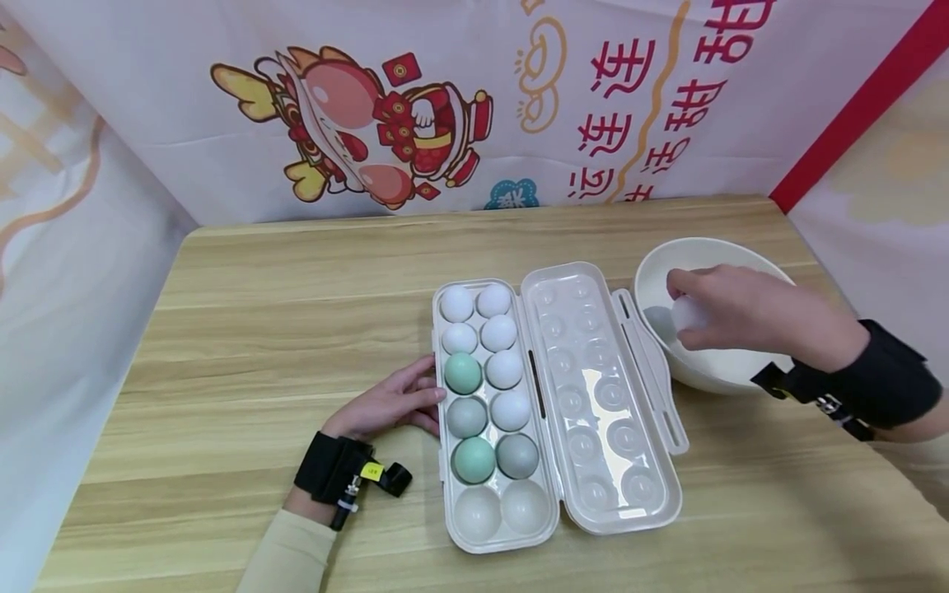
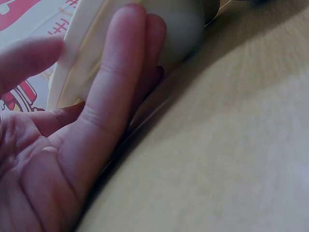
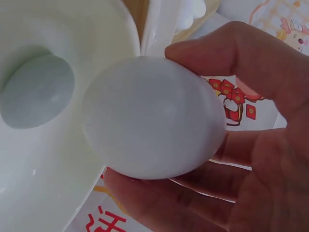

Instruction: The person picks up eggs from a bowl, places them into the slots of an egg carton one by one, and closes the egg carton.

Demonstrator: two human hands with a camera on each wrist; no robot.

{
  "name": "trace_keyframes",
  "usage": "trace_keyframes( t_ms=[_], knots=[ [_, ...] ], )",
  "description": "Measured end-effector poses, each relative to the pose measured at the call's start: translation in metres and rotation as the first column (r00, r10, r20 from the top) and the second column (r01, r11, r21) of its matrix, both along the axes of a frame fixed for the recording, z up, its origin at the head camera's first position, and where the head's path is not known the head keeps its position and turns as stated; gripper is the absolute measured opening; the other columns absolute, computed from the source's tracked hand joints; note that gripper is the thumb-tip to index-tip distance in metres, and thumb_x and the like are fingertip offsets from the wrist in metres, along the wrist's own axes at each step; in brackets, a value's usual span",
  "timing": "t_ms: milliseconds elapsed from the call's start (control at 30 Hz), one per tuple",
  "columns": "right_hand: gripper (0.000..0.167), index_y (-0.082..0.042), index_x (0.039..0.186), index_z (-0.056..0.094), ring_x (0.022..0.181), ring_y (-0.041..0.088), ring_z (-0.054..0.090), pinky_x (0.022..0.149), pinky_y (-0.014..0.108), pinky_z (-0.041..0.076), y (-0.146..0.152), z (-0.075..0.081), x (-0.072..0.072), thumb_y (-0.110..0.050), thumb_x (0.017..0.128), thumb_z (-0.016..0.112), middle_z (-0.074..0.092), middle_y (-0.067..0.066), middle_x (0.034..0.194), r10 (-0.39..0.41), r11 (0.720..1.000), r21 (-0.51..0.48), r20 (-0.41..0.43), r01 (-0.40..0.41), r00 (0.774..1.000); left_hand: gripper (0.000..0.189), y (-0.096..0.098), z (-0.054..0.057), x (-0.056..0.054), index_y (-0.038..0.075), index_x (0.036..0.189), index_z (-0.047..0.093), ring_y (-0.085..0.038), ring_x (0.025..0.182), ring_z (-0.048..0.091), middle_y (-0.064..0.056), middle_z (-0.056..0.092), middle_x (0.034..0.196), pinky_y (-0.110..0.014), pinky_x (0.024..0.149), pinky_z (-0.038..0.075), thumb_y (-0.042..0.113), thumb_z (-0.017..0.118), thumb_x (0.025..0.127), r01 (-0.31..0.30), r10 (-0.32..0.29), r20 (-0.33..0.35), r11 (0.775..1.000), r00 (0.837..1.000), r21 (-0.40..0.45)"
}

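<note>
In the head view, a white plastic egg carton lies open on the table, its clear-dimpled lid folded out to the right. White eggs and green or greyish eggs sit in its cups; the two nearest cups hold none. My left hand holds the carton's left side, thumb at the rim and fingers along the wall below, as the left wrist view confirms. Over the white bowl, my right hand grips a white egg between thumb and fingers. Another pale egg lies inside the bowl.
A white slotted handle or latch strip runs along the lid's right edge, close beside the bowl. The wooden table extends to the left of the carton. A printed cloth hangs behind the table.
</note>
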State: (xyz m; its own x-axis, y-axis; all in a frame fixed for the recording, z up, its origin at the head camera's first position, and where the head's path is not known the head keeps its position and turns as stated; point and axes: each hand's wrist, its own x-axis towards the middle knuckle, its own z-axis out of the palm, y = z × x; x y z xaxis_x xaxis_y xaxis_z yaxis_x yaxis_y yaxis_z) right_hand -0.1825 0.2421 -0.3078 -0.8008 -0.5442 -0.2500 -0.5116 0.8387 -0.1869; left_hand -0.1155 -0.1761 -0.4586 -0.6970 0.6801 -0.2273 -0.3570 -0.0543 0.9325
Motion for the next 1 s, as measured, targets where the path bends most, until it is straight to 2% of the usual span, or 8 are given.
trace_keyframes(
  t_ms=[267,500,600,733,1000],
  knots=[
    [0.039,-0.007,0.1,0.055,0.061,0.016,0.052,0.055,0.032,0.05,-0.019,0.0,0.017,-0.019,0.073,0.081,0.059,0.003,0.078,0.028,1.0,-0.002,-0.051,-0.029,0.998,0.061,0.0,-0.001,-0.001,0.006,0.154,0.017,-0.032,0.092,0.064,-0.024,0.055,0.12,-0.049,0.08,0.056,0.011,0.049,0.102,0.001,-0.001,-0.001,1.0,1.0,0.009],
    [0.044,-0.005,0.106,0.055,0.068,0.017,0.055,0.056,0.033,0.052,-0.036,-0.001,0.034,-0.018,0.073,0.081,0.062,0.008,0.09,0.087,0.996,-0.002,-0.073,-0.087,0.994,0.06,0.003,0.0,-0.001,0.005,0.153,0.018,-0.034,0.09,0.065,-0.025,0.056,0.118,-0.05,0.079,0.056,0.011,0.049,0.102,-0.011,0.011,0.005,1.0,1.0,0.008],
    [0.044,-0.006,0.105,0.055,0.067,0.018,0.055,0.052,0.034,0.052,-0.041,-0.002,0.041,-0.019,0.073,0.082,0.061,0.007,0.087,0.138,0.99,-0.009,-0.139,-0.141,0.981,0.06,0.005,0.002,0.0,0.004,0.153,0.019,-0.035,0.087,0.066,-0.025,0.057,0.117,-0.05,0.078,0.056,0.009,0.048,0.101,-0.023,0.023,0.013,1.0,1.0,-0.007],
    [0.042,-0.008,0.097,0.052,0.063,0.016,0.051,0.045,0.031,0.047,-0.046,-0.003,0.048,-0.018,0.07,0.082,0.054,0.002,0.077,0.206,0.976,-0.021,-0.223,-0.216,0.953,0.061,0.007,0.006,0.002,0.004,0.153,0.017,-0.035,0.087,0.066,-0.025,0.057,0.116,-0.05,0.078,0.057,0.009,0.049,0.101,-0.041,0.042,0.023,0.998,0.999,-0.047],
    [0.041,-0.008,0.094,0.052,0.066,0.019,0.051,0.042,0.03,0.046,-0.055,-0.008,0.061,-0.017,0.068,0.082,0.053,0.001,0.077,0.287,0.953,-0.017,-0.284,-0.303,0.915,0.061,0.009,0.017,0.005,0.005,0.152,0.018,-0.037,0.09,0.066,-0.025,0.057,0.117,-0.05,0.077,0.057,0.007,0.049,0.1,-0.051,0.054,0.039,0.995,0.998,-0.091]
  ],
)
